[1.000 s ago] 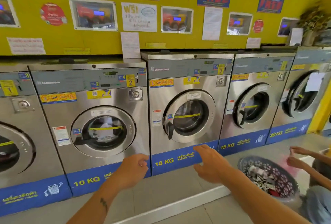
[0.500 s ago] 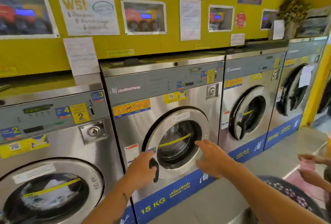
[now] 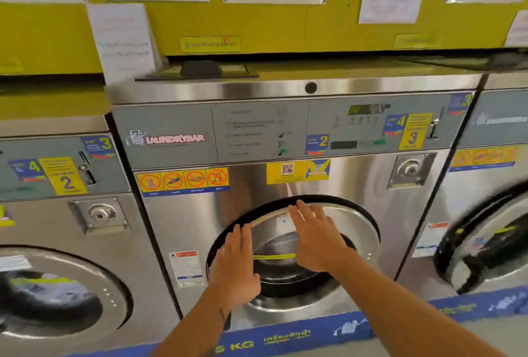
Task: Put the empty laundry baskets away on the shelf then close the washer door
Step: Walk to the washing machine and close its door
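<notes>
Now, change: a second ago we stood back from the row with both hands low and a full basket at our right; since then we have stepped right up to the middle washer (image 3: 285, 173), and the basket is out of view.
Meaning for the task: we judge this to be the door-closing step; no shelf or empty baskets show, so we cannot tell whether that part is done.
Left of our hands: a neighbouring washer (image 3: 65, 242) with its door shut and laundry behind the glass.
Left hand (image 3: 235, 268): flat and open, fingers together, holding nothing, palm against the left edge of the round door (image 3: 337, 242).
Door: under both hands, tilted slightly off the dark gasket, so we judge it not yet latched.
Right hand (image 3: 317, 239): open, fingers spread, holding nothing, pressed on the upper part of the door.
Right of our hands: another washer (image 3: 491, 231), blurred.
</notes>
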{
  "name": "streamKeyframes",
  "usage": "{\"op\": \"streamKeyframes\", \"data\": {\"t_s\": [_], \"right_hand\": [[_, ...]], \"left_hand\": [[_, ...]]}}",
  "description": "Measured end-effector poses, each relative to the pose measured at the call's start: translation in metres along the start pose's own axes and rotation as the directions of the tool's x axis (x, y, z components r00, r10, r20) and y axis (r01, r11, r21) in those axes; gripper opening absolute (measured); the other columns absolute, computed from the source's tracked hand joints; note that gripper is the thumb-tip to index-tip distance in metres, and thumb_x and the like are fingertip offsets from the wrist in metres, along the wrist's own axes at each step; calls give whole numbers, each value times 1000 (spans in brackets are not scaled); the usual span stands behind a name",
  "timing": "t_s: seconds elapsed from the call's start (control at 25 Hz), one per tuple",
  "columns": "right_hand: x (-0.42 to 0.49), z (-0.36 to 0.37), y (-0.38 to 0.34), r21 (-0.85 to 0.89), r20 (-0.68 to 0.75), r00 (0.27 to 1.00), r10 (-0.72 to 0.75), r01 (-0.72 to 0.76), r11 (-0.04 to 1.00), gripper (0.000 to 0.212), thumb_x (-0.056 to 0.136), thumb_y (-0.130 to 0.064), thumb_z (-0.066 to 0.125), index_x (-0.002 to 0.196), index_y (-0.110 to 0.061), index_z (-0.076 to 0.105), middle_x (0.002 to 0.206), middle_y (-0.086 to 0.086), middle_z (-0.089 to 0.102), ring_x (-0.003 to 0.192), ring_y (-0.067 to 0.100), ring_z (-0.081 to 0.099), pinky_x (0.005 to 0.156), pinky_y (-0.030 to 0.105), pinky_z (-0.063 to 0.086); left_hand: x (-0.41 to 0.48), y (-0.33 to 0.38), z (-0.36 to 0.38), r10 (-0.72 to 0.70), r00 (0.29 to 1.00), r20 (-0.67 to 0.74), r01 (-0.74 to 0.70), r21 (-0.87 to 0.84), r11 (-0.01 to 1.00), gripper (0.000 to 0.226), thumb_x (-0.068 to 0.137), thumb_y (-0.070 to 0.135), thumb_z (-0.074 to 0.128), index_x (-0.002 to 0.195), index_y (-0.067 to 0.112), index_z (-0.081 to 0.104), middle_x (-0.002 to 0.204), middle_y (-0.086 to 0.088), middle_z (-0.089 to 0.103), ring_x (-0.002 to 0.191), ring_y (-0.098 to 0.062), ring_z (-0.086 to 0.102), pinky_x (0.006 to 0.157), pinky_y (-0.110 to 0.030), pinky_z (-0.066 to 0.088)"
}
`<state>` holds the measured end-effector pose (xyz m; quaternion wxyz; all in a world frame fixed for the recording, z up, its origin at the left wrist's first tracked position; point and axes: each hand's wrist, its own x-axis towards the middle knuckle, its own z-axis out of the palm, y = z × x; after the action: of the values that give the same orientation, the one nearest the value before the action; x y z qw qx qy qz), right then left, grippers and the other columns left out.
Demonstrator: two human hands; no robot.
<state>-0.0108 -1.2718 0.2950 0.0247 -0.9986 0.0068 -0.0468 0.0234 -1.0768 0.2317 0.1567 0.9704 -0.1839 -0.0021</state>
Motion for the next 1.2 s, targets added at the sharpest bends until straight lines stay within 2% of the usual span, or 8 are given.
{"op": "streamKeyframes", "data": {"t_s": [0.16, 0.36, 0.64, 0.76, 0.84, 0.96, 1.08, 1.2], "right_hand": [[12, 39, 5, 7, -115, 993, 4, -3, 1000, 113, 65, -36, 70, 153, -25, -1, 163, 7, 9, 144, 39, 9, 113, 55, 27], [4, 45, 9, 2, -140, 990, -15, 15, 1000, 114, 62, -34, 71, 153, -27, 1, 163, 5, 10, 145, 38, 10, 109, 56, 32], [-45, 20, -3, 146, -196, 977, 84, -56, 988, 68, 84, -36, 56, 145, -24, 31, 154, 0, 32, 141, 30, 24, 105, 52, 40], [-83, 15, -2, 328, -265, 944, 196, -103, 939, 49, 89, -36, 53, 135, -22, 46, 144, 1, 47, 133, 25, 38, 103, 44, 41], [-109, 10, 0, 461, -275, 910, 311, -159, 873, 41, 86, -42, 56, 123, -23, 52, 130, 1, 56, 120, 25, 50, 93, 43, 45], [-147, 7, 6, 509, -272, 875, 401, -223, 832, 44, 78, -42, 63, 115, -23, 49, 119, -1, 55, 107, 26, 53, 81, 40, 45], [-182, 4, 19, 580, -199, 793, 575, -378, 722, 48, 78, -38, 62, 118, -20, 43, 113, -2, 44, 106, 28, 51, 81, 39, 43], [-213, 5, 30, 555, -11, 738, 675, -557, 618, 44, 81, -53, 49, 111, -22, 46, 97, -2, 53, 91, 28, 57, 77, 43, 47]], "left_hand": [[1, 0, 27, -43, 989, -140, 42, -9, 999, 115, 75, 33, 64, 148, 25, -25, 161, -1, -14, 148, -27, -8, 120, -40, 8], [-13, -1, 30, -16, 975, -223, -5, -93, 996, 106, 76, 32, 63, 150, 31, -12, 158, 4, 3, 146, -24, 3, 117, -42, 17], [-84, 11, 22, 27, 957, -288, -127, -337, 933, 74, 80, 20, 63, 145, 31, 30, 140, 9, 39, 125, -13, 35, 107, -35, 40], [-133, 31, 25, 72, 959, -273, -201, -481, 853, 62, 82, 17, 57, 139, 34, 40, 135, 17, 45, 121, -3, 38, 104, -21, 35], [-161, 44, 27, 140, 976, -169, -216, -641, 736, 56, 85, 11, 50, 137, 32, 49, 134, 21, 50, 123, 3, 44, 104, -20, 37], [-182, 52, 23, 245, 969, -15, -163, -786, 596, 54, 88, -1, 42, 125, 34, 60, 124, 14, 64, 112, 5, 57, 96, -20, 47], [-175, 61, 14, 182, 982, -40, -144, -785, 603, 55, 87, -6, 41, 114, 36, 63, 114, 10, 68, 101, 5, 62, 85, -22, 52], [-147, 90, -4, 314, 938, -144, -323, -687, 651, 52, 86, -9, 41, 120, 23, 64, 117, 8, 66, 106, 0, 61, 97, -31, 50]]}}
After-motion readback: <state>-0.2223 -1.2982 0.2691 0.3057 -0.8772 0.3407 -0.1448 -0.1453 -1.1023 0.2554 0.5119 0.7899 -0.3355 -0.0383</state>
